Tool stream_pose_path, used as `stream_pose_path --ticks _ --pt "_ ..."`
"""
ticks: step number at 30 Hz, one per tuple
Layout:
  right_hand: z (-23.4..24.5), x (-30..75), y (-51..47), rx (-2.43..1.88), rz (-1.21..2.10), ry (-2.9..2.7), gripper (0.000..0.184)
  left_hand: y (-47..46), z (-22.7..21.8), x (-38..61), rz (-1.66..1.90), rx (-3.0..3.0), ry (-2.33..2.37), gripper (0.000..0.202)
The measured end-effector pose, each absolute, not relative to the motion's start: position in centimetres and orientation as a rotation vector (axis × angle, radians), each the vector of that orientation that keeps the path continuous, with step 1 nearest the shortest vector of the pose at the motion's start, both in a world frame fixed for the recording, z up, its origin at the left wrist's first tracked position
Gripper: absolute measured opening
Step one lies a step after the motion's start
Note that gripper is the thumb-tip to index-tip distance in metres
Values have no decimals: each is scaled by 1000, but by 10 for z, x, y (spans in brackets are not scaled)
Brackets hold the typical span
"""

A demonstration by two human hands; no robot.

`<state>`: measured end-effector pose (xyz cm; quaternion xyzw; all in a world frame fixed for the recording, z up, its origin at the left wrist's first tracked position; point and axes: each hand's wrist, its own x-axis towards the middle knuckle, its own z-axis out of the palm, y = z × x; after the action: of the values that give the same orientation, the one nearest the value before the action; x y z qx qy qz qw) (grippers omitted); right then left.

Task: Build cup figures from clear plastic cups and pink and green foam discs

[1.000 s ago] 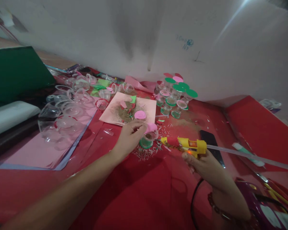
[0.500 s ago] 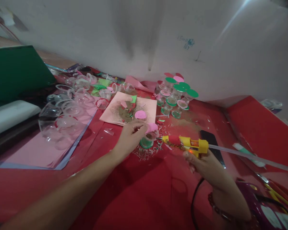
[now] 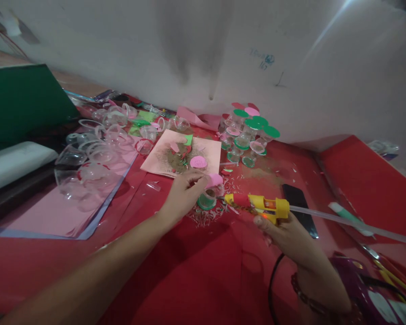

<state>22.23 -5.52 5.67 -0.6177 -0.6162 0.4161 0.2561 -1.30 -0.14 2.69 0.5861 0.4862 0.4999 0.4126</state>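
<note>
My left hand (image 3: 186, 192) pinches a pink paper circle (image 3: 214, 180) at the upper rim of a clear plastic cup piece (image 3: 217, 189). The cup stands on a green paper circle (image 3: 206, 203) on the red table, with paper shreds around it. In my right hand (image 3: 280, 230) is a yellow and red hot glue gun (image 3: 257, 203), a long clear glue stick (image 3: 325, 215) running out of its back. Its nozzle points left, at or very close to the cup's side. An orange light glows near the grip.
Stacked clear cups with green and pink circles (image 3: 248, 135) stand at the back. A pink card (image 3: 159, 155) carries brown powder and a pink circle. Loose clear cups (image 3: 98, 153) lie left. A phone (image 3: 299, 210), a cable and scissors (image 3: 375, 257) are at right.
The glue gun in my right hand has moved slightly left and down along the cup. My left hand keeps its hold on the pink paper circle, nearly still.
</note>
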Motion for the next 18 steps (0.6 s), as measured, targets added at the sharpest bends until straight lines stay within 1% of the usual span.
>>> stream_pose_path --ticks 13,18 --pt "53 216 -55 -1614 1153 -1699 37 -1 29 -12 1231 1435 1209 29" --pt "44 215 -54 -1641 1149 -1667 38 -1 29 -13 1215 1454 1217 29"
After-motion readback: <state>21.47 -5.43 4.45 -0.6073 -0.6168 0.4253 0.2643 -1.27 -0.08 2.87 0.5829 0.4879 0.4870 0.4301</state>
